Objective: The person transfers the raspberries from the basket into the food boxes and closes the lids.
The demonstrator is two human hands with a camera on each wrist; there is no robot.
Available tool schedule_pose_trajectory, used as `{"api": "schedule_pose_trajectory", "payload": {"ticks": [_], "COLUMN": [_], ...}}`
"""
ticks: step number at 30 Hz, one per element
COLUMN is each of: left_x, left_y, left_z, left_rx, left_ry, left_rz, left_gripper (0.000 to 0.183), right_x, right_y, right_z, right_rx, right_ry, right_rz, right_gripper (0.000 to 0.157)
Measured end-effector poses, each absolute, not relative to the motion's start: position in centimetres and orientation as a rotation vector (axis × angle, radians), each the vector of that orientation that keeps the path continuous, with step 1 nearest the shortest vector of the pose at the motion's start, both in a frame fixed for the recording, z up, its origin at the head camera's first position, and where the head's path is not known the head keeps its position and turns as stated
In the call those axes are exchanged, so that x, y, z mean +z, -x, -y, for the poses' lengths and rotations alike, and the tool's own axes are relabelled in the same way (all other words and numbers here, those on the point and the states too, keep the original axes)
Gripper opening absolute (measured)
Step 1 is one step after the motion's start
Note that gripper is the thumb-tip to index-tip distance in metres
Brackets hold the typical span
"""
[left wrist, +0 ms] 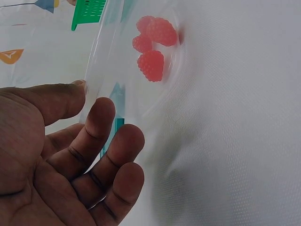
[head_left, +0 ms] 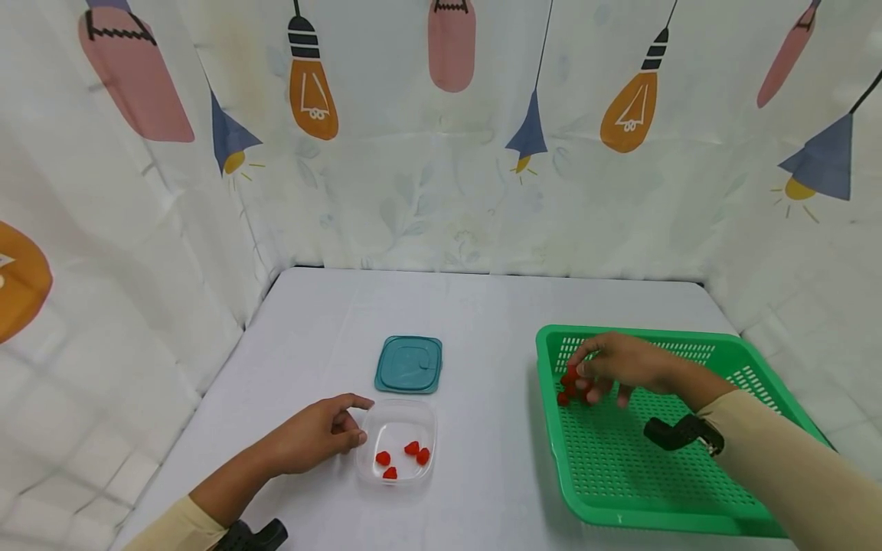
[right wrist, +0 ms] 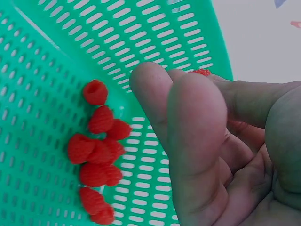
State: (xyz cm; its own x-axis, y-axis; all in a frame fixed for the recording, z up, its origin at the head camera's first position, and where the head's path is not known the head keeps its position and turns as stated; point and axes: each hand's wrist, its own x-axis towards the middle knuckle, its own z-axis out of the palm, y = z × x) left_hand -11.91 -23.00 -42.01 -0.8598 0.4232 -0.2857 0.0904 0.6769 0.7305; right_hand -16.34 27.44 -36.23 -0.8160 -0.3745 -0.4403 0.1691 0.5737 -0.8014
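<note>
A clear plastic container (head_left: pixel 397 413) stands on the table with several red raspberries (left wrist: pixel 151 66) inside. My left hand (head_left: pixel 318 435) holds it at the far left corner, thumb on the near side and index finger at the corner; the other fingers (left wrist: pixel 129 141) curl loosely below the rim. Over the left end of a green basket (head_left: pixel 641 474), my right hand (head_left: pixel 623 366) pinches a raspberry (right wrist: pixel 202 72), mostly hidden behind the fingertips. More raspberries (right wrist: pixel 96 150) lie in a line along the basket's left wall, below that hand.
A teal square lid (head_left: pixel 409 364) lies flat just behind the container. White table cloth (head_left: pixel 492 428) stretches between container and basket. Printed curtains (head_left: pixel 427 191) hang behind the table and at both sides.
</note>
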Motion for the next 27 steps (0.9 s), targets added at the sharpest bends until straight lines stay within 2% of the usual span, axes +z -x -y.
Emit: {"api": "schedule_pose_trajectory", "payload": {"ticks": [7, 27], "left_x": [-42.1, -41.8], "left_y": [11.9, 11.9], "left_z": [23.0, 22.9], "left_rx": [1.039, 1.032], "left_ry": [-0.403, -0.397], "left_rz": [-2.451, -2.453], "left_gripper": [0.051, 0.052], "right_x": [-34.9, -32.1], "right_y": [16.5, 16.9], "right_z": [-27.0, -23.8], "right_rx": [-1.218, -1.206], "right_ry": [0.199, 0.279], "right_rz": [-2.249, -2.207], "right_gripper": [0.036, 0.029]}}
